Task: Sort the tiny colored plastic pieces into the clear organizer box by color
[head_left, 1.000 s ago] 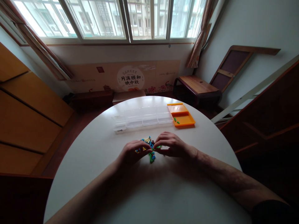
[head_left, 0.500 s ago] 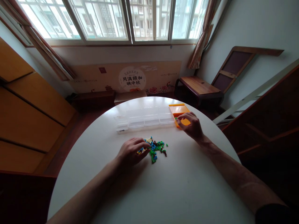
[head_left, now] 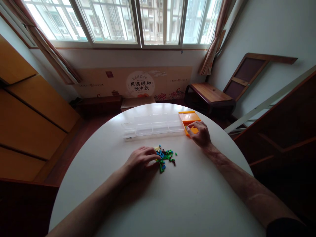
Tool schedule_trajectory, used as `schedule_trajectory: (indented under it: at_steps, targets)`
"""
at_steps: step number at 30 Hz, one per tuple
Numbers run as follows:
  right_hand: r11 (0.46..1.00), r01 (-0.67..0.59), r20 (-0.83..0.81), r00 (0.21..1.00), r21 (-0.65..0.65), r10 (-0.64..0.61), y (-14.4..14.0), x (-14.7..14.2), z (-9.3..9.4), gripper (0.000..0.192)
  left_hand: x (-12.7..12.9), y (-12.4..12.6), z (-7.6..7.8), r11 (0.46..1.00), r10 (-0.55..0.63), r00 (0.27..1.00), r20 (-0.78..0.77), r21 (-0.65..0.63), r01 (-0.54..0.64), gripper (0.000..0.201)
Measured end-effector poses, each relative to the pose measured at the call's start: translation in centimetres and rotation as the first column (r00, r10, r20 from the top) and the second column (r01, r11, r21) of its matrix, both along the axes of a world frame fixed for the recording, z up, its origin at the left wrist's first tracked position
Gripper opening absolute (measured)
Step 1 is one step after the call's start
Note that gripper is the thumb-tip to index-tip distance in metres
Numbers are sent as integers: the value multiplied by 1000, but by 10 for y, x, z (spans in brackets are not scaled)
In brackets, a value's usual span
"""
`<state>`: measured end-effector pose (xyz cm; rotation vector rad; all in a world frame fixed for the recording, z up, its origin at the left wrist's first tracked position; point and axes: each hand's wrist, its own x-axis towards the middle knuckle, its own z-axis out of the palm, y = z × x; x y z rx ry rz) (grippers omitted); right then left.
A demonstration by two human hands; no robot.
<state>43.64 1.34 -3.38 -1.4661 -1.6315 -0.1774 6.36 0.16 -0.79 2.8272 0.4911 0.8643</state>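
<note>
Resting on glossy white table (head_left: 153,204), your left hand (head_left: 139,160), fingers loosely curled, is touching tiny multicoloured bricks (head_left: 165,155); your right hand (head_left: 201,133), fingers bent, is covering the orange plastic tray (head_left: 189,116); grip unclear.

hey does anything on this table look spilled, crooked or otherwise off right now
Nothing looks damaged. The small coloured bricks lie in a loose heap on the white table by the left hand, outside any box. The clear compartment box and orange tray sit straight, with the right hand over the tray.
</note>
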Motion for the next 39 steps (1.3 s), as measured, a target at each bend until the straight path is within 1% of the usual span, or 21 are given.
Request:
schedule_trajectory:
  at_steps: [8,12,15,22,27,33,39]
  targets:
    - [996,-77,34,997,37,76,-6,-10,7,16,2,-1,4,999,-23,1000,-2,-24,23,12]
    - [993,-111,59,992,41,109,-9,-15,10,14,3,-1,4,1000,-21,1000,-8,-9,21,15]
    - [986,-162,78,984,47,158,-11,-19,11,14,3,0,4,1000,-15,1000,-14,-2,15,12]
    - [964,-264,106,960,15,261,-22,-39,22,13,4,-1,6,1000,-20,1000,-10,-8,20,9]
    - [929,-371,124,921,-14,370,-28,-49,28,11,4,-2,8,1000,-3,1000,-9,-6,3,8]
    - [886,-464,155,874,-21,461,-35,-59,32,9,4,-1,6,999,34,999,40,-5,-34,6]
    - [816,-576,197,796,-44,572,-41,-70,30,8,3,2,1,999,29,999,43,16,-30,4]
